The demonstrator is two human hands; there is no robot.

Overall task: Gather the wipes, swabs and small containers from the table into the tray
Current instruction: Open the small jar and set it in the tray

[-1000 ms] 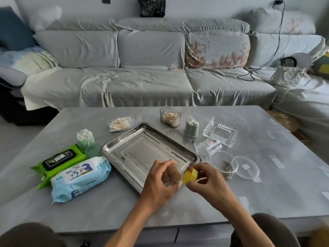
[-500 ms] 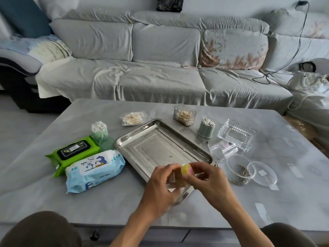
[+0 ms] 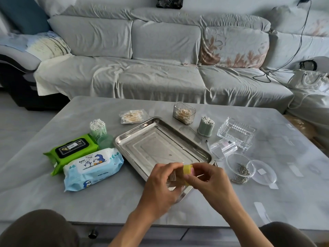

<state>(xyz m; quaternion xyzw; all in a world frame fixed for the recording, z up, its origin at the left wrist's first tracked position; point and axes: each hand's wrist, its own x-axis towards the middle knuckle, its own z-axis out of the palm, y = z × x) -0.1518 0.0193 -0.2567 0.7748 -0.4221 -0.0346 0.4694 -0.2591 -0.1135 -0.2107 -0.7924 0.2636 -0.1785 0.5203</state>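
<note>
Both hands meet over the near corner of the rectangular steel tray (image 3: 160,145): left hand (image 3: 160,188) grips a small clear container (image 3: 175,177), right hand (image 3: 211,182) pinches its yellow cap (image 3: 188,171).

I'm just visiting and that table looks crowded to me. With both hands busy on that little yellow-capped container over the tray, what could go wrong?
1. The open round tub of metal clips sits just beside the right hand; a stray wrist could tip it.
2. Both hands share the small container; the left hand holds the body, so a slipping grip might drop it, perhaps scattering its contents.
3. The tray corner nears the table edge.
</note>
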